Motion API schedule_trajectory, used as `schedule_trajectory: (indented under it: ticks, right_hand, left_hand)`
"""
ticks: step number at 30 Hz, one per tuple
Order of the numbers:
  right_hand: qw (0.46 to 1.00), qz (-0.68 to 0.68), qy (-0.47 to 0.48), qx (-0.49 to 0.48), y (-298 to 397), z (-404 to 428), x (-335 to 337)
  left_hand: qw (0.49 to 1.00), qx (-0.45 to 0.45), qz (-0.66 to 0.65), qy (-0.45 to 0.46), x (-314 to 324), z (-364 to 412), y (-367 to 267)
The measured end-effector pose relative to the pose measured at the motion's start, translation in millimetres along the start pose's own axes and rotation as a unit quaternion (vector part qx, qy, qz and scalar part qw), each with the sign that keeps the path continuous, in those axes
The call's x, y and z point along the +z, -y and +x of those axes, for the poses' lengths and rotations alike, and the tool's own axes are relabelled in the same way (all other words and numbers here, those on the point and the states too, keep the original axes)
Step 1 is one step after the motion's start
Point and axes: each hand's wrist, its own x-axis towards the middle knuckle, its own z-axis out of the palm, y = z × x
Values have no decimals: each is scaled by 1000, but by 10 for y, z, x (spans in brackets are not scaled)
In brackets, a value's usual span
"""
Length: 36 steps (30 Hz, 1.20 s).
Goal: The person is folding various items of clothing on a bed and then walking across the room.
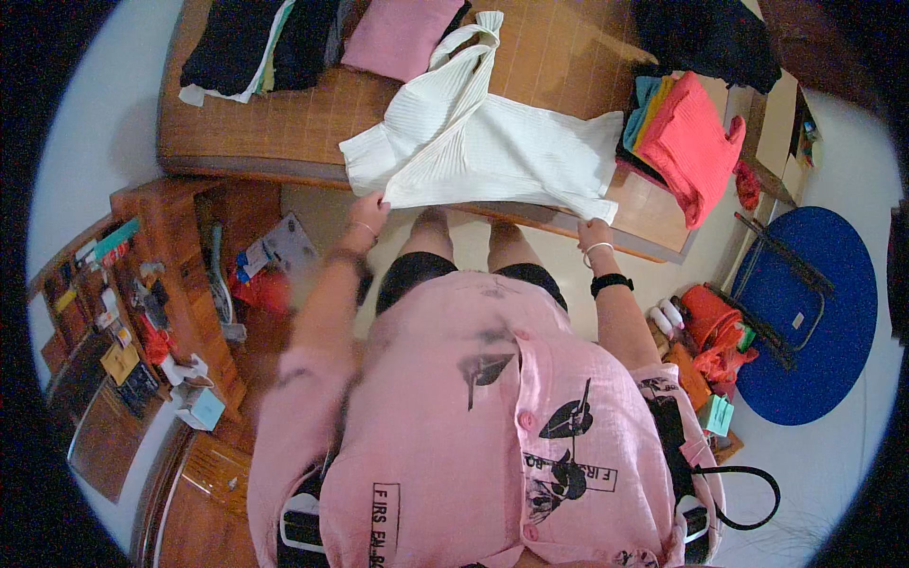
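Observation:
A white ribbed knit top (511, 153) lies spread over the front edge of a brown slatted mat (248, 138), one sleeve twisted and folded toward the back. My left hand (368, 216) pinches its near edge at the left. At the right, my right hand (595, 232) grips the near right corner. The edge between my hands is drawn fairly straight. Just right of the top lies a stack of folded clothes, with a coral ribbed garment (685, 142) uppermost. A folded pink garment (401, 35) lies behind the top on the left.
Dark folded clothes (234, 50) lie at the back left, and a black garment (703, 39) at the back right. A wooden cabinet (206, 284) with small items stands on my left. To the right are a folded blue round table (817, 319) and a red bucket (710, 312).

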Motion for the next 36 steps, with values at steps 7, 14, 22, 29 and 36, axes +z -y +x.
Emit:
schedule_trajectory:
  ticks: [7,14,22,29,36]
  right_hand:
    - [927,-87,-134,-340,491,-318,255]
    - [880,-126,-56,-455,1323,-693,397]
    - [791,-251,-66,-553,2178,-890,369]
    - [802,-324,-65,-497,2301,-568,379]
    - [758,-223,-40,-611,2180,-659,73]
  left_hand:
    - [991,82,-22,-107,137,197,-258]
    - [983,97,-142,-65,155,491,-609]
    - [962,142,-234,-1,-208,81,-1022]
    - [962,185,-200,-25,-486,-169,-1173]
    - [979,159,-124,-31,-303,-99,-983]
